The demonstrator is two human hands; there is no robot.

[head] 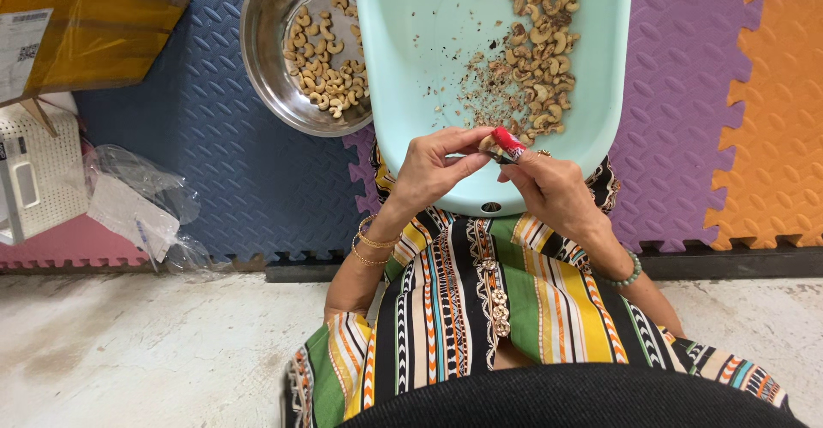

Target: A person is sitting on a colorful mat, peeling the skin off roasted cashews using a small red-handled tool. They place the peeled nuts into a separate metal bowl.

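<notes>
My left hand [435, 169] pinches a small cashew nut [489, 144] between thumb and fingers. My right hand [553, 189] grips a small red-handled tool [507, 142] whose tip meets the nut. Both hands hover over the near rim of a pale turquoise plastic basin [411, 68] resting on my lap. Inside the basin lies a heap of unpeeled cashews [540, 46] with brown skin crumbs scattered beside it.
A steel bowl [266, 42] holding peeled cashews [330, 68] stands left of the basin on blue foam mats. A cardboard box [86, 25], a white plastic crate [34, 171] and crumpled clear bags [137, 201] lie at far left. Purple and orange mats are on the right.
</notes>
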